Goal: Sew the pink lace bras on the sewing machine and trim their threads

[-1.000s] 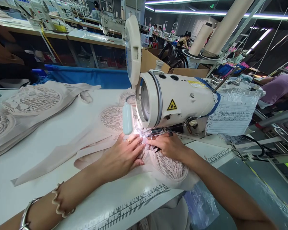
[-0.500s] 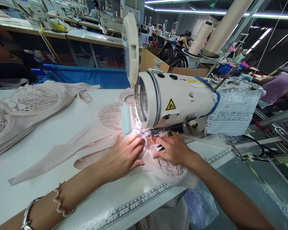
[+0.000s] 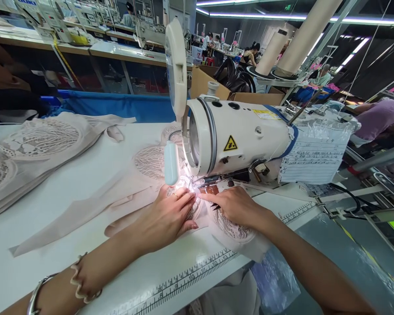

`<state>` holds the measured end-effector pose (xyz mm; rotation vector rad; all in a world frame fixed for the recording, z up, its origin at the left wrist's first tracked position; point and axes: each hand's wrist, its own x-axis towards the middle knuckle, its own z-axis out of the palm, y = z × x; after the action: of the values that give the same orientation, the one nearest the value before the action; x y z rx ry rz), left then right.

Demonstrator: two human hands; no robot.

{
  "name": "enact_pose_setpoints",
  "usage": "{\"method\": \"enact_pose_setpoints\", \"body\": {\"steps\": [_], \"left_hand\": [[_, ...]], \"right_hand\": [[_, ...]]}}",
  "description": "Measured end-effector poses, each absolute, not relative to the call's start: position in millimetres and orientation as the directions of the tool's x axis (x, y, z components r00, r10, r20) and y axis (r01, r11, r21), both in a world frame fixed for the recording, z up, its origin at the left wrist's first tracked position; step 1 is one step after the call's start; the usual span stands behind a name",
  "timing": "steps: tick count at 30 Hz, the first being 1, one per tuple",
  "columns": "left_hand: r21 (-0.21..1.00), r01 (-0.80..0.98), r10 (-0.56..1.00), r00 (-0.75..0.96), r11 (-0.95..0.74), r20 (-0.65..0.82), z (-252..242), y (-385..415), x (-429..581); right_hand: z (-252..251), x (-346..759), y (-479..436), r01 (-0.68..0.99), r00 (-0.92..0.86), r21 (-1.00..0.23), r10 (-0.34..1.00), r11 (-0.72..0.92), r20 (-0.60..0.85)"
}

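The left hand (image 3: 166, 218) lies palm down, its fingers fairly close together, pressing a pale pink lace garment (image 3: 203, 219) under the needle area. The right hand (image 3: 236, 205) is narrow: the index finger reaches out to the fabric just beside the left fingertips, while the other fingers are curled in around a dark pointed tool (image 3: 214, 205), mostly hidden.

The garment lies on the white counter (image 3: 68, 186), spread beneath both hands. Its long axis runs obliquely, from a narrow tapered tip at the far left, pointing left and toward the person, up to the needle area. One lace cup bulges out under the right hand, near the counter's front edge; more lace shows behind the left hand. The layers overlap, so where one piece ends cannot be told.

The white sewing machine (image 3: 246, 131) overhangs the work from the right. A pale blue lamp (image 3: 171, 164) hangs in front of part of the lace, and a round upright disc (image 3: 179, 65) stands at the machine's left end. The left forearm also covers some cloth.

A printed ruler (image 3: 193, 275) lines the front edge. A garment stack (image 3: 46, 140) lies to the left; a handwritten sheet (image 3: 310, 151) hangs at the right. Behind are blue cloth (image 3: 118, 106), a cardboard box (image 3: 203, 83) and a black bag (image 3: 234, 78).
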<state>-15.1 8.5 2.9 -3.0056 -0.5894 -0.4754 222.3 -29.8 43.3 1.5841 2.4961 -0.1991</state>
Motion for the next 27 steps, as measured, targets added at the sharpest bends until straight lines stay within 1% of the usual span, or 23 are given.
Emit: {"method": "enact_pose_setpoints", "body": {"steps": [5, 9, 12, 16, 18, 21, 27], "left_hand": [[0.026, 0.415, 0.406, 0.873, -0.909, 0.269, 7.8, 11.7, -17.3], [-0.003, 0.417, 0.401, 0.876, -0.909, 0.270, 9.7, 12.7, -17.9], [0.029, 0.423, 0.412, 0.862, -0.905, 0.296, 7.9, 10.5, -15.7], [0.063, 0.397, 0.396, 0.867, -0.916, 0.302, 7.7, 8.0, -13.1], [0.066, 0.396, 0.398, 0.874, -0.916, 0.278, 9.0, 8.4, -13.4], [0.063, 0.404, 0.405, 0.874, -0.913, 0.266, 10.2, 10.3, -15.0], [0.048, 0.435, 0.429, 0.852, -0.899, 0.302, 12.6, 15.5, -17.0]], "right_hand": [[44.7, 218.7, -22.0, 0.913, -0.403, -0.023, 0.890, 0.407, -0.212], [40.3, 221.2, -23.6, 0.920, -0.389, -0.023, 0.908, 0.391, -0.153], [29.2, 228.3, -29.6, 0.913, -0.408, 0.004, 0.911, 0.409, -0.053], [13.5, 239.0, -34.9, 0.837, -0.547, 0.041, 0.831, 0.545, 0.107], [10.4, 241.4, -34.8, 0.817, -0.575, 0.053, 0.805, 0.574, 0.146], [12.8, 240.3, -32.6, 0.822, -0.568, 0.043, 0.811, 0.568, 0.141], [23.6, 233.6, -25.9, 0.873, -0.486, -0.010, 0.873, 0.487, 0.026]]}}
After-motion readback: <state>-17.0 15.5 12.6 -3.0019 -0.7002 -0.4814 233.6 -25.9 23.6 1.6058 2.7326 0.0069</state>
